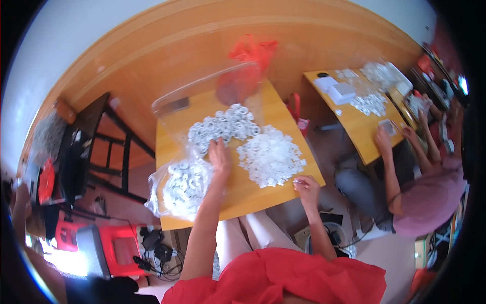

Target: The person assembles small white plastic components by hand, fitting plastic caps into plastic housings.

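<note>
My left hand (219, 156) reaches across the wooden table (238, 206), its fingers stretched out at the near edge of a pile of white ring-shaped parts (223, 124). Nothing shows held in it, though the fingertips partly blend into the rings. Close to the table's right front corner, my right hand (308, 190) is closed in a pinch, with a small pale piece at its fingertips that is too small to name. Between the hands spreads a heap of small translucent white pieces (272, 156). Left of my left forearm lies a clear plastic bag (185, 188) filled with more white rings.
A red plastic bag (248, 66) and a dark flat object (174, 105) sit at the table's back. To the right, a person (430, 197) works at another table (362, 129) with similar white parts. Red stools (119, 248) and tangled cables (164, 263) stand low on the left.
</note>
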`<action>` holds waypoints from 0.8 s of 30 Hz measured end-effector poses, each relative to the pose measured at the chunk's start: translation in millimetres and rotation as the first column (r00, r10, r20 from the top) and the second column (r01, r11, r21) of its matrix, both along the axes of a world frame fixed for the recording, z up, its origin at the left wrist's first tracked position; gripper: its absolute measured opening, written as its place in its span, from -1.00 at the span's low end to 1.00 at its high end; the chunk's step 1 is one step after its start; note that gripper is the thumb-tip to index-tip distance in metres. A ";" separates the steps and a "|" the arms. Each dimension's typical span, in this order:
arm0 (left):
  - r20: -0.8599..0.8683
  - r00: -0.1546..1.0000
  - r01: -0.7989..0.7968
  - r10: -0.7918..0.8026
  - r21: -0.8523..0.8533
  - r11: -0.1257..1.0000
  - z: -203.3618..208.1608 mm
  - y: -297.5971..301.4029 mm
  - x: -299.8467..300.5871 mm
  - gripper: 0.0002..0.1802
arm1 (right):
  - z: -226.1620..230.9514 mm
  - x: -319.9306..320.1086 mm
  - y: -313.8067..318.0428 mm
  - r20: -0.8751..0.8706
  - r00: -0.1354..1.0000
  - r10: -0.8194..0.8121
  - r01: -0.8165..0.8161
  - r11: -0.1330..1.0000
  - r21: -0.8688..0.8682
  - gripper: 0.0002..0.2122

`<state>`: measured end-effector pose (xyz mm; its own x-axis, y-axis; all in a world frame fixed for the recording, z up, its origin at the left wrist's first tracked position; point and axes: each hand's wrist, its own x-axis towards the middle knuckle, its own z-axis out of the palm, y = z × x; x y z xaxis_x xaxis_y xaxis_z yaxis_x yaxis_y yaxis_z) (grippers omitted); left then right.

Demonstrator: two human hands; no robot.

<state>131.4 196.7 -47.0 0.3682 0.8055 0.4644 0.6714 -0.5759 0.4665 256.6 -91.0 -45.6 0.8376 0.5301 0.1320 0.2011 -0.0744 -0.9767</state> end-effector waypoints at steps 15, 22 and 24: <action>0.327 0.933 0.207 -0.152 -0.140 0.968 33.1 -36.4 -28.9 -0.82 | 27.6 -30.6 7.1 -0.553 0.784 0.283 -0.108 0.939 0.328 -0.88; 0.762 0.646 0.575 0.048 -0.527 0.626 42.6 -152.2 -98.4 -0.87 | 44.2 -55.8 9.0 -0.582 0.731 0.357 -0.299 0.934 0.197 -0.86; 0.741 0.644 0.566 0.192 -0.629 0.532 42.0 -177.4 -120.5 -0.88 | 42.1 -65.8 11.9 -0.546 0.736 0.401 -0.363 0.914 0.182 -0.85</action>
<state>10.9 19.3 -5.0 0.4538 0.8822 -0.1254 -0.1343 0.2068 0.9691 190.8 -79.1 -3.5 0.4998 0.8285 -0.2526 -0.3832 -0.0500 -0.9223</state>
